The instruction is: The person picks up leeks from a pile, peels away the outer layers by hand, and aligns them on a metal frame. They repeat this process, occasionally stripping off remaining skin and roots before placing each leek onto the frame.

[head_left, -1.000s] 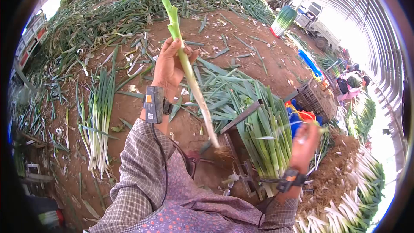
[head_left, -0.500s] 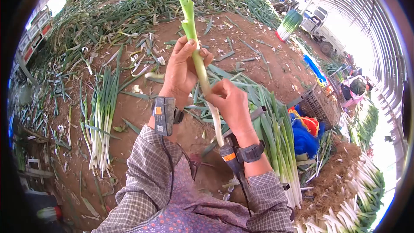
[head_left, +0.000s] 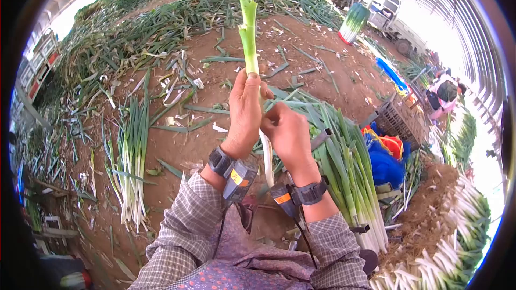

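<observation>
A long green onion [head_left: 249,27] stands nearly upright in front of me, its green top reaching the upper edge and its white lower end [head_left: 267,158] hanging below my hands. My left hand [head_left: 247,110] is wrapped round the middle of the stalk, thumb lying along it. Just below and to the right, my right hand [head_left: 290,134] has its fingers closed in a pinch at the stalk; the fingertips are partly hidden. Beside my right forearm lies a thick pile of green onions [head_left: 344,166], roots toward me.
A smaller bunch of green onions [head_left: 131,156] lies on the soil at left. Leaf scraps [head_left: 161,19] cover the far ground. To the right are a crate [head_left: 402,120], blue netting [head_left: 386,166] and rows of white-stemmed onions [head_left: 451,236]. A wrapped bundle [head_left: 355,21] stands farther back.
My left hand has come down and right along the stalk, closer to my right hand, and its wrist has turned. The green onion now stands more upright. My right hand has shifted slightly.
</observation>
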Tool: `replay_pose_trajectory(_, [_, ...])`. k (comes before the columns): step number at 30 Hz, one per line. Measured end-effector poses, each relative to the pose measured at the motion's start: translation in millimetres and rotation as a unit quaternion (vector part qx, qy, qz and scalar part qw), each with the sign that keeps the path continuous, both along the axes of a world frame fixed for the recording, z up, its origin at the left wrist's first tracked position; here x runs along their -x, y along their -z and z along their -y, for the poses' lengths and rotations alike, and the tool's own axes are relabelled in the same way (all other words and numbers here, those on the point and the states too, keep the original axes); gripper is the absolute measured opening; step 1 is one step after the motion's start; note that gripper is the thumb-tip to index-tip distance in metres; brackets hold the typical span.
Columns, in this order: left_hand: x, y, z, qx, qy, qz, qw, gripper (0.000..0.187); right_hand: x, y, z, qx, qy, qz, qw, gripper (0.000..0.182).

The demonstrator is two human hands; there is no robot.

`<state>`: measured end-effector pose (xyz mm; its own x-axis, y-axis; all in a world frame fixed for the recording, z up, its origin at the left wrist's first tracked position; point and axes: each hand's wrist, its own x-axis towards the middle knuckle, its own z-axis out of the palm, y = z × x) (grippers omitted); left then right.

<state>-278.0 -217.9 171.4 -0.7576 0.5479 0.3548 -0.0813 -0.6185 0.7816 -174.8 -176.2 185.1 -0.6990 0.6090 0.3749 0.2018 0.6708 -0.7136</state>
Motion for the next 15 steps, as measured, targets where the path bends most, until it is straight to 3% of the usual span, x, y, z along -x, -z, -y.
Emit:
replay_pose_trajectory(3, [-9,-1,-5,0.009,-0.029,-0.042,0.999,0.038,-4,7,-3,-0.030,0.016,-0.019,0.999,0.014])
replay_pose_trajectory(9, [-27,-12,0,-0.028,0.085,-0.031,0.995,0.040,-27,5,-12,0.127,0.010,-0.053,0.990,0.012])
replay_pose_trajectory(10, [-31,-18,4,-0.015,0.091,-0.058,0.994,0.042,-33,4,-11,0.074,0.008,-0.085,0.994,0.009])
replay_pose_trajectory(13, [-47,-26,9,-0.029,0.086,-0.053,0.994,0.042,-52,-6,-11,0.106,-0.011,-0.081,0.991,0.010])
replay_pose_trajectory(15, [-56,-33,13,-0.030,0.078,-0.054,0.995,0.041,-61,-15,-1,0.081,-0.019,-0.140,0.987,0.011])
